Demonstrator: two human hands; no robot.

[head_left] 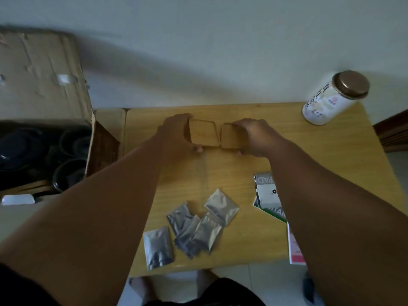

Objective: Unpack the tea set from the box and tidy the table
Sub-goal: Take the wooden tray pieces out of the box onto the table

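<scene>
Where the left coaster [204, 134] sits just beside the right coaster [230, 138], right of the cardboard box [44, 85], I see my left hand [176, 133] gripping one by its outer edge with curled fingers and my right hand [254, 135] gripping the other the same way.

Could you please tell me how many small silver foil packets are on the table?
5. Lone packet nearest the camera; four overlapping right of it: left packet, lower packet, middle packet, far packet. More may hide beneath.
</scene>
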